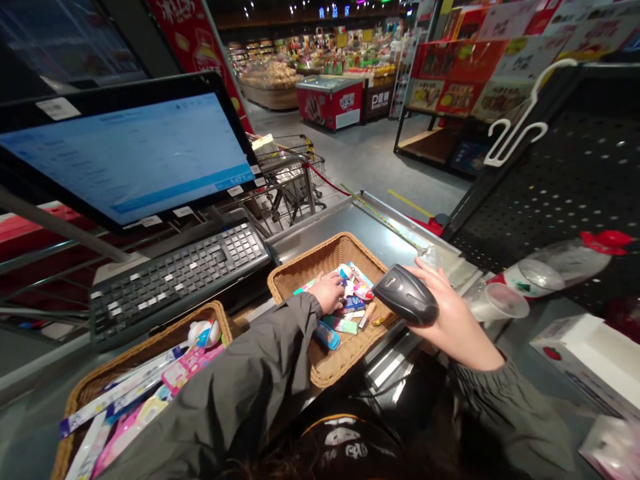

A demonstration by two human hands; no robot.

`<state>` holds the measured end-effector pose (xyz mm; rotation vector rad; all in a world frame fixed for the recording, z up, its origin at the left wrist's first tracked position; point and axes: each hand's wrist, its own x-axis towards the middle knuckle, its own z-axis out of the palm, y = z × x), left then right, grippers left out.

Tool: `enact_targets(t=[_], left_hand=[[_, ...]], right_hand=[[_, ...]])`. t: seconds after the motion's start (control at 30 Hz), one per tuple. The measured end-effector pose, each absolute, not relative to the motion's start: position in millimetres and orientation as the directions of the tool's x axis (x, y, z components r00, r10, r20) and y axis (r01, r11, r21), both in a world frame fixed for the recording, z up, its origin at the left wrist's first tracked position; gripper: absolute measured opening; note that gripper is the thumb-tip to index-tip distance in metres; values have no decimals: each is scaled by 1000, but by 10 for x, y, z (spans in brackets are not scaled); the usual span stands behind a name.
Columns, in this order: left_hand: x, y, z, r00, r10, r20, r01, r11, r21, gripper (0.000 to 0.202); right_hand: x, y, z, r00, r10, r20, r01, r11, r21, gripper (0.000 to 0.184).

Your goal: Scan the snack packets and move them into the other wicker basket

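I'm at a supermarket checkout, with the aisles and a shopping cart point(293, 177) off at 11 o'clock and a black pegboard panel point(565, 180) at 2 o'clock. The steel tabletop point(325, 243) runs away from me at 12 o'clock, its far edge closed off by a raised metal lip. A touchscreen monitor point(130, 157) stands at 10 o'clock above a black keyboard point(180, 283) at 9 o'clock. A wicker basket point(150, 340) full of long packets sits at 8 o'clock, and a second wicker basket point(320, 259) lies at 12 o'clock, holding small packets point(353, 290). My left hand point(327, 293) is down among those packets, fingers bunched on them, though I can't tell whether they're gripping anything. My right hand point(453, 320) is at 1 o'clock, fingers wrapped around a handheld barcode scanner point(406, 295) that hangs over the basket's right rim, its nose toward the packets. A plastic cup point(500, 301) stands just beside my right hand at 3 o'clock, so there's little room on that side, while the bare steel beyond the basket lies open.
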<state>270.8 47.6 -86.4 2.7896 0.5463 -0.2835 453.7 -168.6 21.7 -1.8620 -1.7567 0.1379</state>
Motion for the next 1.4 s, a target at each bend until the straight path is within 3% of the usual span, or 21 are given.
enact_targets(t=[0.2, 0.4, 0.53, 0.93, 1.17, 1.4], left_hand=[[3040, 392, -1032, 960, 255, -119, 273, -944, 186, 53], [3313, 258, -1087, 990, 137, 31, 130, -976, 173, 27], [3388, 188, -1055, 982, 165, 94, 148, -975, 165, 30], [3464, 95, -1300, 992, 127, -9, 126, -992, -17, 29], [3329, 421, -1204, 958, 286, 14, 287, -956, -61, 22], [3162, 633, -1210, 856, 516, 36, 513, -855, 77, 20]], right_hand=[[4664, -1698, 197, 174, 939, 296, 867, -4, -498, 63], [4744, -1714, 156, 168, 954, 250, 869, -24, -494, 59], [4796, -1713, 131, 171, 963, 210, 859, -41, -511, 59], [4868, -1682, 71, 164, 970, 177, 843, -45, -536, 57], [4846, -1684, 96, 167, 966, 197, 840, -35, -541, 58], [4831, -1681, 95, 153, 963, 221, 850, -14, -526, 60]])
